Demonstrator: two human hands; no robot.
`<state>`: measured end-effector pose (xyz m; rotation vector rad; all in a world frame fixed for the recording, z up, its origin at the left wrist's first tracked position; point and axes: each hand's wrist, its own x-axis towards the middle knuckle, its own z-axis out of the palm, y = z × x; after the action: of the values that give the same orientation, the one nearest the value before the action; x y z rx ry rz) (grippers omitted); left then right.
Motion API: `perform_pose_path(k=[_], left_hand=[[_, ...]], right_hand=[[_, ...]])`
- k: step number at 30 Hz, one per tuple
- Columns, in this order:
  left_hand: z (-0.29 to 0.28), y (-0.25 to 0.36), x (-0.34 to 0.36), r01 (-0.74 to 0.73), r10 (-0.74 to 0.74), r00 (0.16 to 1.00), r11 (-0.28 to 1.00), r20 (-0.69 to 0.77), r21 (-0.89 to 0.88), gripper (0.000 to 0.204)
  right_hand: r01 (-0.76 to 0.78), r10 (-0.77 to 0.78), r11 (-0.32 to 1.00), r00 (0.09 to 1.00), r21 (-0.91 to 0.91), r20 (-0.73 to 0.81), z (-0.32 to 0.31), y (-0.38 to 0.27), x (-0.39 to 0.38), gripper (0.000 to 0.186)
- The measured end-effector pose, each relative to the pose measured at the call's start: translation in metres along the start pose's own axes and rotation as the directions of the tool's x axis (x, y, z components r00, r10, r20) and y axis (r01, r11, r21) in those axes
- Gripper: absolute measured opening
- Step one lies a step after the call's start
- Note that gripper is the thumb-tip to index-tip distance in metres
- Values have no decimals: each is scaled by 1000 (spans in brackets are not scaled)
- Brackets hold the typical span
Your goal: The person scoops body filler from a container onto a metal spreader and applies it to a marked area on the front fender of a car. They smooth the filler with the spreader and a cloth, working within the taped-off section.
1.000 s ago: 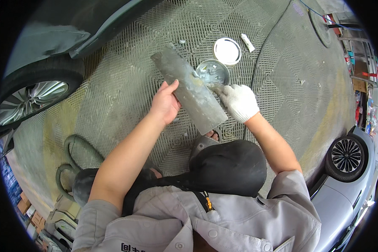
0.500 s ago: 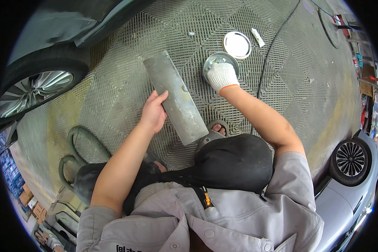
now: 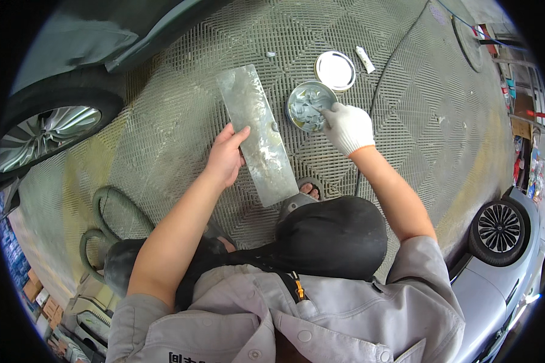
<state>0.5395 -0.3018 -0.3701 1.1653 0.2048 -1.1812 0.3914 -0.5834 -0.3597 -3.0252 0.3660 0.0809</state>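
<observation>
Since the earlier head frame the gloved right hand point(image 3: 350, 128) is moving to the right rim of the tin point(image 3: 289, 104) — fingers curling round a mostly hidden tool point(image 3: 319, 111) — while the left hand point(image 3: 225, 156) is pinching the plate point(image 3: 261, 140) left of it.

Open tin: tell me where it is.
In the head view, the open tin is right of centre on the floor, between the grey plate and the gloved right hand, below the round lid.

Grey short-sleeved shirt point(image 3: 351, 320) with snaps point(image 3: 304, 336), orange zip pull point(image 3: 300, 291), black trousers point(image 3: 333, 239), grey sandal point(image 3: 289, 209); right hand point(image 3: 347, 126) in an orange-edged white glove point(image 3: 356, 134).
</observation>
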Motion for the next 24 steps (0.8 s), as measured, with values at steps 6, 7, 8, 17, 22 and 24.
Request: perform_pose_path(k=[6, 7, 8, 17, 22, 24], left_hand=[[37, 5, 24, -13, 12, 999, 999, 35, 31, 34], [45, 7, 27, -14, 14, 999, 1000, 31, 22, 33], [51, 8, 30, -7, 7, 999, 1000, 43, 10, 33], [88, 26, 42, -45, 54, 994, 995, 99, -92, 29], [86, 40, 34, -171, 165, 979, 984, 119, 42, 26], [87, 43, 31, -229, 210, 967, 964, 142, 136, 25]], right_hand=[[-167, 253, 943, 922, 289, -294, -29, -7, -38, 25], [-166, 272, 934, 905, 318, -327, -34, -9, -42, 26], [-164, 291, 925, 887, 344, -359, -39, -11, -46, 27], [43, -32, 999, 958, 31, -284, -45, -6, -53, 39], [-137, 381, 841, 838, 524, -392, -38, 15, -63, 29], [-206, 648, 68, 753, 976, 114, -33, 18, -68, 17]])
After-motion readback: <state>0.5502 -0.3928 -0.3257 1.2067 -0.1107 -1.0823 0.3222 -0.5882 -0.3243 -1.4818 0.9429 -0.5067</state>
